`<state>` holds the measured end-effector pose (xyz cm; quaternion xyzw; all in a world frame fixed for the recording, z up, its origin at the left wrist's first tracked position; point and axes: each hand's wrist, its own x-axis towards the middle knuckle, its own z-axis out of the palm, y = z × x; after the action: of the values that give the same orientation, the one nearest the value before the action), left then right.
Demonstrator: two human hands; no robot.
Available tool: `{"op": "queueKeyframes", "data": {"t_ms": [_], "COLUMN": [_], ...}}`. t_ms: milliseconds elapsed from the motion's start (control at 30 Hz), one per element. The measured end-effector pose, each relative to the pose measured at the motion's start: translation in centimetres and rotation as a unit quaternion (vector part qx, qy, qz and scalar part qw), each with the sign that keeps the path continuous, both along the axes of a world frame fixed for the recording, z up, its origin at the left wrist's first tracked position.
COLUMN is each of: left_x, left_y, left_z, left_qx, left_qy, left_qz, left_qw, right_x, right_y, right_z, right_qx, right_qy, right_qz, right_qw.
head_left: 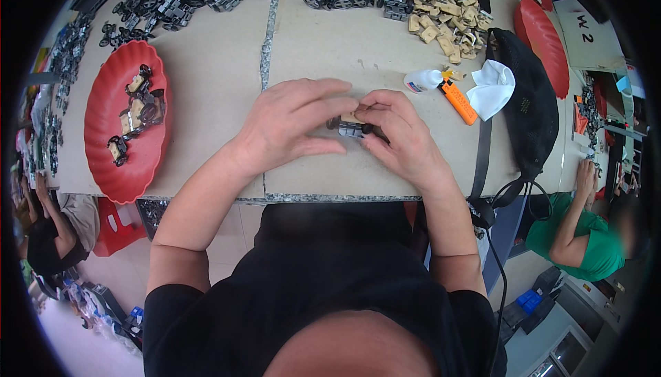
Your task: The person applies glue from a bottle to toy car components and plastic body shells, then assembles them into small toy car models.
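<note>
In the middle of the table, my right hand (403,136) pinches a small toy car chassis (352,129), black with wheels and a tan piece on top. My left hand (289,119) curves around the chassis's left side, its thumb apart from its fingers. The left fingertips reach over the chassis near my right fingers, and whether they touch it I cannot tell. Part of the chassis is hidden under my fingers. On the left, a red scalloped tray (103,119) holds several chassis with tan tops (131,122).
Black wheeled chassis (179,2) pile up at the back, with tan pieces (447,8) heaped beside them. To the right lie a white bottle (421,81), an orange cutter (458,101), a white cloth (492,88) and a black bag (533,115). A person in green (582,239) works farther right.
</note>
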<state>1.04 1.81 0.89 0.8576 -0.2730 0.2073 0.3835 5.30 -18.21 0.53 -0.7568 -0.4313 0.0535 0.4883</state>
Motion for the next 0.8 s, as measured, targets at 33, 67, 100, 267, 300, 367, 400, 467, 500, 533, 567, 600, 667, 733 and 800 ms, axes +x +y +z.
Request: {"op": "queueKeyframes", "data": {"t_ms": [33,67,100,267,300,367,400,467,500,533,567,600,667,733,800], "left_x": [0.0,0.1,0.2,0.6,0.7,0.7,0.7,0.6,0.6,0.6,0.6,0.6,0.7,0.7,0.6], "left_y": [-0.2,0.0,0.3,0.5,0.5,0.6,0.6,0.4,0.3,0.3,0.3,0.2,0.0,-0.2,-0.3], "left_z": [0.2,0.7,1.4,1.8,1.6,1.7,1.7,1.6,1.5,1.5,1.5,1.5,1.3,1.1,1.0], "left_qx": [-0.051,-0.052,-0.239,-0.351,-0.355,-0.368,-0.381,-0.377,-0.374,-0.375,-0.392,-0.409,-0.413,-0.415,-0.419], "left_qy": [-0.001,-0.002,0.259,0.603,0.603,0.616,0.629,0.629,0.630,0.629,0.615,0.602,0.574,0.546,0.533], "left_qz": [0.020,0.019,0.013,-0.070,-0.076,-0.083,-0.090,-0.095,-0.099,-0.099,-0.096,-0.093,-0.072,-0.052,-0.046], "left_qw": [0.998,0.998,0.936,0.712,0.710,0.691,0.672,0.673,0.674,0.674,0.677,0.680,0.703,0.726,0.733], "right_x": [0.0,0.0,0.0,0.3,0.3,0.3,0.3,0.6,0.7,0.8,0.7,0.6,0.2,-0.3,-0.2], "right_y": [-0.1,-0.1,-0.2,0.2,0.2,0.3,0.3,0.4,0.4,0.5,0.6,0.6,0.6,0.3,0.4], "right_z": [-0.1,0.0,0.1,0.1,0.2,0.2,0.2,0.0,0.0,-0.1,-0.2,-0.4,-0.1,1.0,1.3], "right_qx": [0.018,0.017,0.008,0.023,0.022,0.020,0.018,0.015,0.027,0.039,0.039,0.039,0.038,0.079,0.048], "right_qy": [-0.044,-0.045,-0.105,-0.224,-0.228,-0.232,-0.231,-0.231,-0.234,-0.238,-0.238,-0.192,-0.146,0.297,0.377], "right_qz": [-0.007,-0.009,0.003,0.021,0.025,0.029,0.030,0.032,0.032,0.033,0.034,-0.050,-0.132,-0.127,-0.094], "right_qw": [0.999,0.999,0.994,0.974,0.973,0.972,0.972,0.972,0.971,0.970,0.970,0.979,0.980,0.943,0.920]}}
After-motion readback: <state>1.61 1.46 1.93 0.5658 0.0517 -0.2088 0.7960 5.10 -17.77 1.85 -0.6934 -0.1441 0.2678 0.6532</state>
